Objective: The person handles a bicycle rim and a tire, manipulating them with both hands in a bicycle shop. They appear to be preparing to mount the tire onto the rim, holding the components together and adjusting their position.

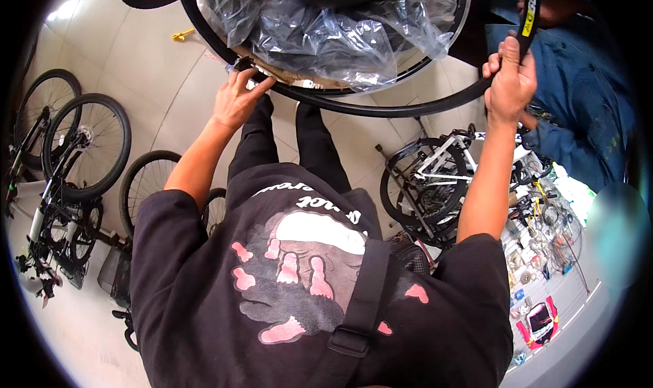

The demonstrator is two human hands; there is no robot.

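The tire (403,109) clenched in my right hand (511,80) curves toward nine o'clock to my left hand (238,97), nearer the wheel (464,23); its hold I can't tell.

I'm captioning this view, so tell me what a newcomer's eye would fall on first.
Probably the black bicycle tyre curving across the upper middle, gripped by the right hand at upper right, with the left hand by its left part. Next, crumpled clear plastic at top centre. Below, the cartoon-printed black T-shirt fills the lower middle.
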